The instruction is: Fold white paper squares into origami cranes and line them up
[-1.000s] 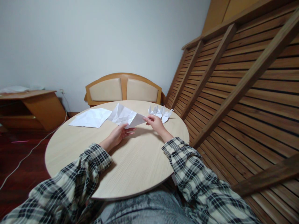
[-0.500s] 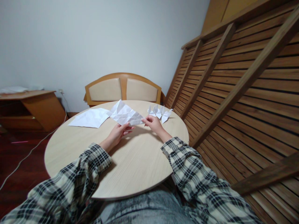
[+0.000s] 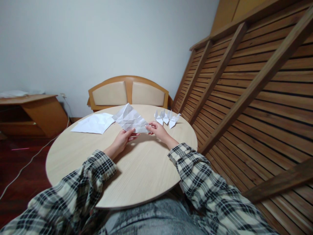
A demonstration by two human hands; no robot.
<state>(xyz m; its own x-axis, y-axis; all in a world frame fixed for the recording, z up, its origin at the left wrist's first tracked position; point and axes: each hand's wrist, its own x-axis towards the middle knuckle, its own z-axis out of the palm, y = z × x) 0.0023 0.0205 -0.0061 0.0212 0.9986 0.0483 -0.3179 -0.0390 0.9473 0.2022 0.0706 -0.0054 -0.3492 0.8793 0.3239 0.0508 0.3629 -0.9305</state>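
A creased white sheet of paper (image 3: 130,119) is held up off the table, one corner pointing away from me. My left hand (image 3: 124,138) grips its near edge, thumb on top and fingers underneath. At the right side of that edge, my right hand (image 3: 157,130) pinches the sheet between thumb and fingers. Just beyond my right hand stand several folded white paper cranes (image 3: 173,121) in a row. To the left, another white paper (image 3: 94,124) with creases lies flat on the tabletop, partly beside the held sheet.
Both forearms reach over a round light-wood table (image 3: 144,176). Behind it is a headboard (image 3: 110,93) with cream panels. A slatted wooden frame (image 3: 244,98) leans along the right. A wooden desk (image 3: 41,114) and a white cable (image 3: 31,160) are at the left.
The held sheet has tilted slightly, so its face shows a little flatter and more evenly. My right hand has shifted slightly left along its edge. The cranes and other paper stay put.
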